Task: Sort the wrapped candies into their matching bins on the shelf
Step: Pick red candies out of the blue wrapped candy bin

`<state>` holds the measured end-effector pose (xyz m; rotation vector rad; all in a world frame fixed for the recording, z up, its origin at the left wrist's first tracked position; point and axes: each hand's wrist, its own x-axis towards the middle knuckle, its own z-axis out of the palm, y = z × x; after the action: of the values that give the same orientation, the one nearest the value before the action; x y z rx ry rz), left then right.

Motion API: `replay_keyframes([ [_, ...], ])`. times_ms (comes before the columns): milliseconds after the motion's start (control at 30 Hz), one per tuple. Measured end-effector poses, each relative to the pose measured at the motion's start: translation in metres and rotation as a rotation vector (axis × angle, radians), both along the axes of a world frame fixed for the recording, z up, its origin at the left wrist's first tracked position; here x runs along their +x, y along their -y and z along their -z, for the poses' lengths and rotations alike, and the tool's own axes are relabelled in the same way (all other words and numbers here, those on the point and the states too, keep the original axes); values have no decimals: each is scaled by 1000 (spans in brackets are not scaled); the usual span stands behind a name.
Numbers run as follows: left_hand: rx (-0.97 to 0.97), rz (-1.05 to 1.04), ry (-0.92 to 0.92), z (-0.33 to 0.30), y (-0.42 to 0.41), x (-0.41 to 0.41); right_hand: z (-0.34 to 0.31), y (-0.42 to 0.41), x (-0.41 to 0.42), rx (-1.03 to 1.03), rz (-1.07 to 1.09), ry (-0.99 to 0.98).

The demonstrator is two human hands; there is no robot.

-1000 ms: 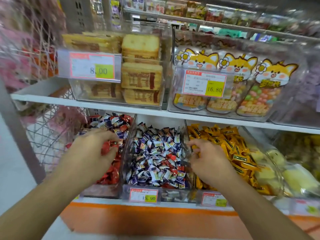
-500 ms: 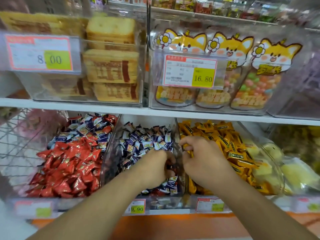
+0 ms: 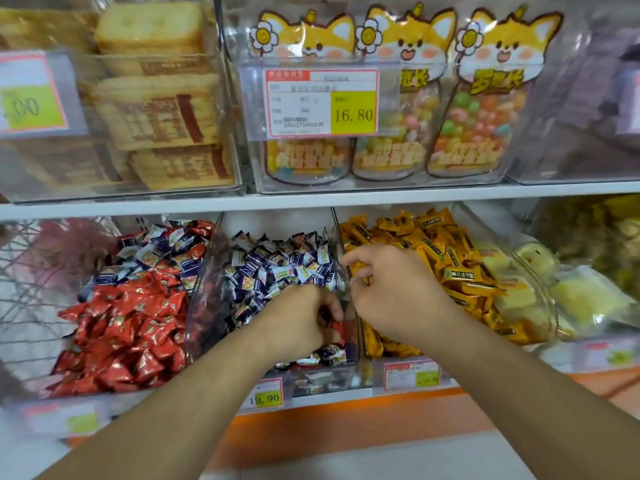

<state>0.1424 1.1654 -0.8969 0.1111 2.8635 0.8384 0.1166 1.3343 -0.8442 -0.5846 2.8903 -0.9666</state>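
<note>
Shelf (image 3: 311, 202): two white tiers, clear bins on both.
Left bin (image 3: 104, 393): red candies (image 3: 131, 341) in front, blue-and-white ones behind.
Middle bin (image 3: 207, 271): blue-and-white candies (image 3: 277, 268) — a few red ones near the front.
Right bin (image 3: 460, 223): orange candies (image 3: 450, 265).
Left hand (image 3: 298, 323): inside the middle bin, fingers curled round a red candy (image 3: 335, 330).
Right hand (image 3: 391, 292): over the divider into the right bin, fingers curled — what it grips, cannot tell.
Price tag (image 3: 320, 102): 16.80, upper tier.
</note>
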Motion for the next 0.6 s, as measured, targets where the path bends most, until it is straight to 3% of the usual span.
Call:
replay_keyframes([
  [600, 47, -128, -128, 5, -5, 1, -1, -1, 0, -16, -19, -1],
])
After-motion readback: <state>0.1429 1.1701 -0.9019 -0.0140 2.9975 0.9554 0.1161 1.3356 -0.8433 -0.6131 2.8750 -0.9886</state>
